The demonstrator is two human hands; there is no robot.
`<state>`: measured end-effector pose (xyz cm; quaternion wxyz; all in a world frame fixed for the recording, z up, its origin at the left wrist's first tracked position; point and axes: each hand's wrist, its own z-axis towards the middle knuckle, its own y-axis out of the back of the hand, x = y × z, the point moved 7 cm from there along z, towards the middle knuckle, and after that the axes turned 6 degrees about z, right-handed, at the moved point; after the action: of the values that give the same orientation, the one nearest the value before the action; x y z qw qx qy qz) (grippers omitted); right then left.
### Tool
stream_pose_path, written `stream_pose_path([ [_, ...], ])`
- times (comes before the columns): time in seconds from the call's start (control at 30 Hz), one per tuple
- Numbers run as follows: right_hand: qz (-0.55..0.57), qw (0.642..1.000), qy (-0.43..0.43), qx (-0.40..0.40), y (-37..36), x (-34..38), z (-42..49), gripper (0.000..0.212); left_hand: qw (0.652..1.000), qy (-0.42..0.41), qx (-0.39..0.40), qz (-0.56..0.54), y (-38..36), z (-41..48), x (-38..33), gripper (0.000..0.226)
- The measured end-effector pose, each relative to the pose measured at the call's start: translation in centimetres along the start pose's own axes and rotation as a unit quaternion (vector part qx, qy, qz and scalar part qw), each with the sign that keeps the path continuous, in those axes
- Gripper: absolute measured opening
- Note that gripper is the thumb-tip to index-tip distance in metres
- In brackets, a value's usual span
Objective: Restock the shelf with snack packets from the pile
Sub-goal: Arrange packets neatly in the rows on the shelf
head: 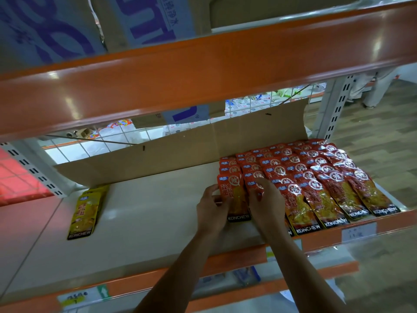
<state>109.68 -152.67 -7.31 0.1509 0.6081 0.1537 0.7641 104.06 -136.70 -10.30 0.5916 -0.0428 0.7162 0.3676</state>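
Note:
Several rows of red KONCHEW snack packets point(316, 177) lie overlapped on the right half of the pale shelf board point(146, 211). My left hand point(212, 208) grips the left edge of the leftmost red packet point(237, 199) in the front row. My right hand point(266, 202) lies flat with spread fingers on the packets just right of it. A small stack of yellow KONCHEW packets point(86, 211) lies alone at the left of the shelf. No separate pile of packets shows in this view.
A brown cardboard sheet point(180, 152) stands along the back of the shelf. An orange beam point(203, 68) of the upper shelf hangs close overhead, with cartons above it. Grey slotted uprights point(334, 109) flank the bay. Price tags point(358, 231) line the orange front rail.

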Motion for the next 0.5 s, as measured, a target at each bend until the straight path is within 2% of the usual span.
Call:
stream_pose_path([
  [0.27, -0.028, 1.0, 0.002, 0.013, -0.28, -0.25, -0.1, 0.031, 0.992, -0.026, -0.029, 0.119, -0.26, -0.66, -0.59, 0.049],
  [0.5, -0.041, 0.999, -0.002, 0.009, -0.24, -0.73, -0.06, 0.033, 0.981, -0.034, -0.024, 0.191, -0.71, -0.57, -0.81, 0.052],
])
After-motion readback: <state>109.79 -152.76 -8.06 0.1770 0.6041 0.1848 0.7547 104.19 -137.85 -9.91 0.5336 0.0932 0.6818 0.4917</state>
